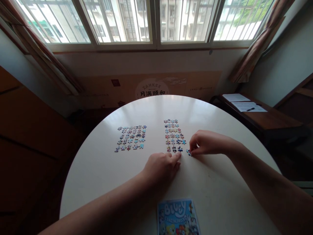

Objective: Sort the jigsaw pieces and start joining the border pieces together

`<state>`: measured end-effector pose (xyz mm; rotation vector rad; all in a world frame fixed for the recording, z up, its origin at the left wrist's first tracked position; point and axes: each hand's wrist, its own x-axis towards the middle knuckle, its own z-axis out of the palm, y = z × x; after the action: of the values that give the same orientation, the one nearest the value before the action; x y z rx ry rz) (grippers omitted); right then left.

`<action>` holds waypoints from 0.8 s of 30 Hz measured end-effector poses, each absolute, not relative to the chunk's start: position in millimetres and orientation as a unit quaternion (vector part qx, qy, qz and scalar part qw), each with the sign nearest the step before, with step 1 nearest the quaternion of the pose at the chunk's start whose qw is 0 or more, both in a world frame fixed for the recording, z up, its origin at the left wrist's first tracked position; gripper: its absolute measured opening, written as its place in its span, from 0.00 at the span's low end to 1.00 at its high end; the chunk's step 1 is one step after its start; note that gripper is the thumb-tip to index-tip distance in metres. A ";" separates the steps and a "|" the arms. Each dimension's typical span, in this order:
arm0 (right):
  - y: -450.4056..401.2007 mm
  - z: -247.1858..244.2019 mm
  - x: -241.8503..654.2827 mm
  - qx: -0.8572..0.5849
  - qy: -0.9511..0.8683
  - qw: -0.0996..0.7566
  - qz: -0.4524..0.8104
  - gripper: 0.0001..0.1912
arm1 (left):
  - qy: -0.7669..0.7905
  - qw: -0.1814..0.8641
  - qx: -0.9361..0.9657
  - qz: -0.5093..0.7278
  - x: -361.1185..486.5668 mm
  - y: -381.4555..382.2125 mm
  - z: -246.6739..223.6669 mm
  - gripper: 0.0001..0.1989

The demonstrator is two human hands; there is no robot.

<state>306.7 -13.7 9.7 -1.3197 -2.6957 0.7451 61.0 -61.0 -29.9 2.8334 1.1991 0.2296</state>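
On the white round table (110, 173), jigsaw pieces lie in two groups of rows. The left group (132, 141) sits apart from the right group (173, 135). My left hand (161, 165) rests below the right group, its index finger stretched out to the lower edge of a dark blue puzzle piece (180, 148); the other fingers are curled and partly hidden. Just right of the bottom row, my right hand (205, 143) pinches a small blue puzzle piece (188, 152) between thumb and fingers, at the tabletop.
A blue Bluey picture sheet or box lid (178, 218) lies at the near side of the table. To the right stands a brown wooden table (276, 120) with papers (248, 106) and a pen on it. Barred windows and curtains are behind.
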 end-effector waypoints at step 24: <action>-10.6 4.9 304.9 -0.429 -0.868 0.051 0.245 0.05 | 0.384 0.023 0.919 0.088 62.0 -58.5 -32.0 0.14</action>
<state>304.9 -10.6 4.9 -1.3066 -2.6413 0.7461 62.0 -58.5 -32.0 2.8449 1.1894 0.2713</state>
